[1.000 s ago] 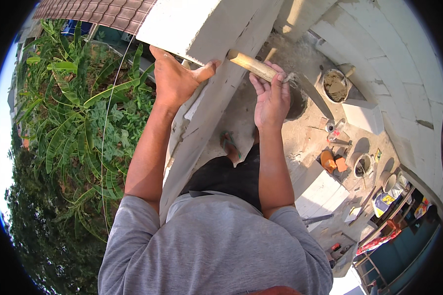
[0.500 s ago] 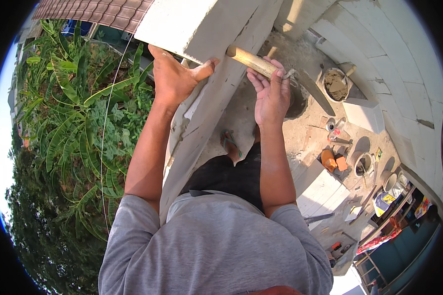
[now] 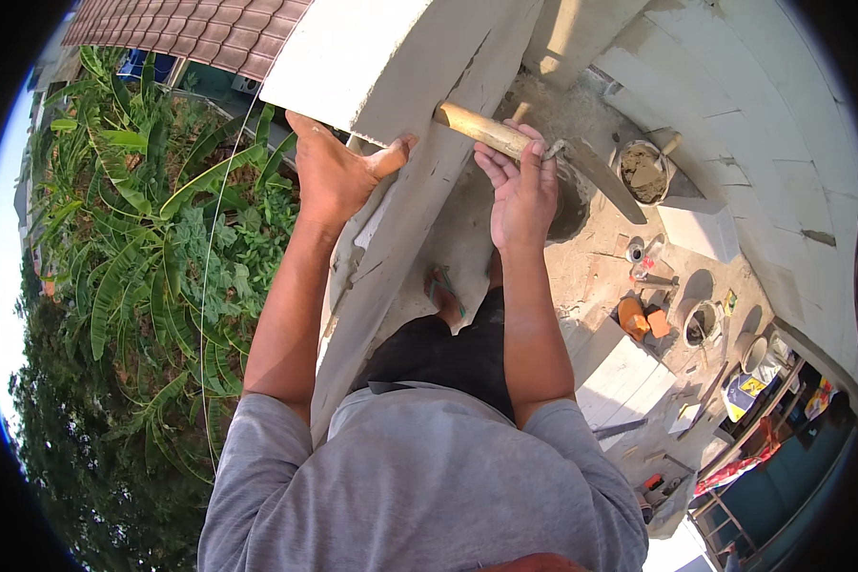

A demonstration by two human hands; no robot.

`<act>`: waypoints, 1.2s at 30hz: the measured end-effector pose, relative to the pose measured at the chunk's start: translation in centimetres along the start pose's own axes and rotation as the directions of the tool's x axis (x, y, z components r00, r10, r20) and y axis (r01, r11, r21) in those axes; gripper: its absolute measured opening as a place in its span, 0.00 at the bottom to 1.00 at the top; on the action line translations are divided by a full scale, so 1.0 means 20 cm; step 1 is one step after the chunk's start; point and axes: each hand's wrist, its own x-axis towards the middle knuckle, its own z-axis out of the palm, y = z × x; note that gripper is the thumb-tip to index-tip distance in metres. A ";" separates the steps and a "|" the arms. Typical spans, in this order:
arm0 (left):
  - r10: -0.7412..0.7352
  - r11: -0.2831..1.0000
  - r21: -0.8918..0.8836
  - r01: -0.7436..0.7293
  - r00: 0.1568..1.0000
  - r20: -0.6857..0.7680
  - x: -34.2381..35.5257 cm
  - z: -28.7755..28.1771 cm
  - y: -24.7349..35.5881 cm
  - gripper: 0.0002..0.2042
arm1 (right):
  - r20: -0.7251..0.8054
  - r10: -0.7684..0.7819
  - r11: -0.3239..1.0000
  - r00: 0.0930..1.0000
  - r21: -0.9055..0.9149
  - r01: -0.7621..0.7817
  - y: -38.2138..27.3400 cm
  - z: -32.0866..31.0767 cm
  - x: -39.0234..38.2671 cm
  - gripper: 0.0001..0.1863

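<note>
My left hand (image 3: 336, 176) presses against the end of a white block (image 3: 338, 57) on top of the wall. Its thumb spreads toward the inner side, while the fingertips are hidden under the block's edge. In my right hand (image 3: 524, 195) is a trowel (image 3: 486, 130), gripped by its pale wooden handle near the neck. The handle's butt points left and appears to meet the side of the block, though exact contact is hard to tell. The grey blade (image 3: 604, 181) points away to the right, over the floor.
The wall top (image 3: 381, 257) runs between my arms, with green plants (image 3: 153, 229) and a thin string (image 3: 207, 248) outside it. To the right are a mortar bucket (image 3: 644, 173), a loose white block (image 3: 698, 227), stacked blocks (image 3: 624, 372) and an orange sponge-like piece (image 3: 658, 324).
The whole view has shifted slightly, so the block and wall sit lower. Both hands keep nearly the same places, and the trowel handle's angle has changed only a little.
</note>
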 end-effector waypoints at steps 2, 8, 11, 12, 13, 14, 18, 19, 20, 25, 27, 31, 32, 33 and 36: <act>-0.055 0.996 -0.066 0.057 0.998 0.026 0.00 -0.02 0.03 0.54 | 0.006 0.064 0.997 0.998 -0.040 -0.064 -0.02 -0.02 -0.01 0.25; -0.102 0.994 -0.035 0.102 0.995 -0.001 -0.01 -0.03 0.05 0.57 | -0.054 -0.020 0.929 0.998 -0.369 -0.002 -0.08 -0.19 0.13 0.20; -0.112 0.993 -0.024 0.112 0.994 -0.006 -0.01 -0.02 0.03 0.58 | -0.125 0.063 0.929 0.990 -0.356 -0.104 -0.07 -0.19 0.26 0.13; -0.116 0.993 -0.018 0.116 0.993 -0.004 -0.01 -0.02 0.03 0.58 | -0.149 0.116 0.927 0.982 -0.339 -0.161 -0.05 -0.17 0.30 0.13; -0.120 0.992 -0.046 0.119 0.993 -0.007 -0.01 -0.02 0.03 0.58 | -0.135 0.129 0.903 0.982 -0.393 -0.173 -0.01 -0.15 0.35 0.13; -0.122 0.990 -0.072 0.121 0.993 -0.009 -0.02 -0.01 0.02 0.58 | -0.119 0.147 0.895 0.982 -0.407 -0.184 0.05 -0.15 0.42 0.12; -0.149 0.974 -0.172 0.150 0.989 0.016 -0.01 0.02 0.04 0.56 | -0.121 0.147 0.840 0.982 -0.508 -0.189 0.18 -0.12 0.68 0.11; -0.107 0.988 -0.114 0.105 0.994 -0.008 -0.02 0.02 0.03 0.51 | -0.134 0.125 0.820 0.983 -0.544 -0.179 0.19 -0.11 0.71 0.11; -0.058 0.997 -0.055 0.056 0.998 -0.035 -0.03 0.02 0.00 0.46 | -0.138 0.142 0.828 0.980 -0.526 -0.194 0.20 -0.10 0.71 0.10; -0.014 0.999 0.032 0.016 0.997 -0.070 -0.03 0.03 -0.09 0.39 | -0.109 0.181 0.849 0.977 -0.485 -0.211 0.28 -0.06 0.58 0.11; 0.027 1.000 -0.005 -0.028 0.996 -0.090 -0.03 0.05 -0.09 0.38 | -0.099 0.167 0.883 0.981 -0.428 -0.193 0.32 -0.07 0.48 0.11; 0.049 0.998 -0.033 -0.053 0.994 -0.102 -0.03 0.05 -0.09 0.43 | -0.103 0.201 0.879 0.974 -0.419 -0.226 0.38 -0.07 0.26 0.10; 0.050 0.997 -0.059 -0.057 0.992 -0.112 -0.03 0.05 -0.10 0.45 | -0.090 0.223 0.883 0.971 -0.403 -0.240 0.40 -0.07 0.22 0.10; 0.020 0.996 -0.084 -0.028 0.995 -0.097 -0.03 0.04 -0.08 0.47 | -0.069 0.248 0.885 0.966 -0.388 -0.255 0.41 -0.07 0.18 0.10; -0.053 0.992 -0.116 0.045 0.996 -0.070 -0.02 0.02 0.01 0.51 | -0.066 0.341 0.850 0.938 -0.403 -0.338 0.42 -0.09 0.05 0.10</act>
